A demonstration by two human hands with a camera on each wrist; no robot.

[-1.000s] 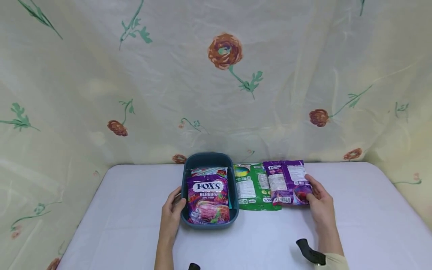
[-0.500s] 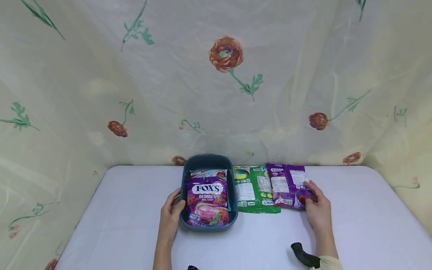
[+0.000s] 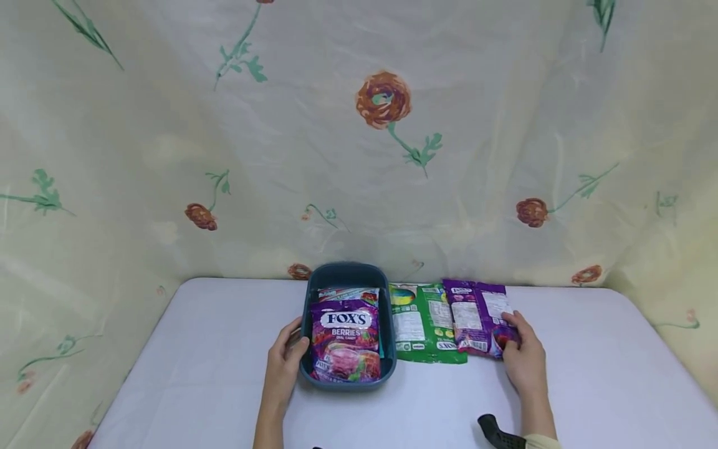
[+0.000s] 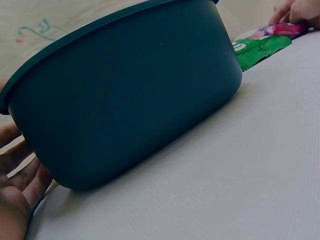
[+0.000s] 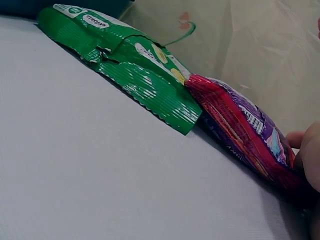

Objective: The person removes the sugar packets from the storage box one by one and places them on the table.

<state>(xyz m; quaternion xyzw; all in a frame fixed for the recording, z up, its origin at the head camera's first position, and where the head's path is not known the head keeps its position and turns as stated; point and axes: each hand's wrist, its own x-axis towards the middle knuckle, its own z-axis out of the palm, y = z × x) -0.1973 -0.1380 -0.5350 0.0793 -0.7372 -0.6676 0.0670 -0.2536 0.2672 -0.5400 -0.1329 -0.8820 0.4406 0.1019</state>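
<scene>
Loading candy bags into the teal tub [image 3: 348,274]: two bags in, two out.
Purple bag [image 3: 477,317] lies face-down on the white table [image 3: 589,374], right of the tub with the green bag [image 3: 423,321] between them, overlapping the green bag's right edge. Right hand [image 3: 521,355] has curled fingers on the purple bag's near-right corner; bag not lifted. Left hand [image 3: 286,358] is relaxed and open against the tub's left wall, thumb on the rim. In the tub: a Fox's Berries bag [image 3: 346,337] on top, another bag [image 3: 348,293] showing behind it.
</scene>
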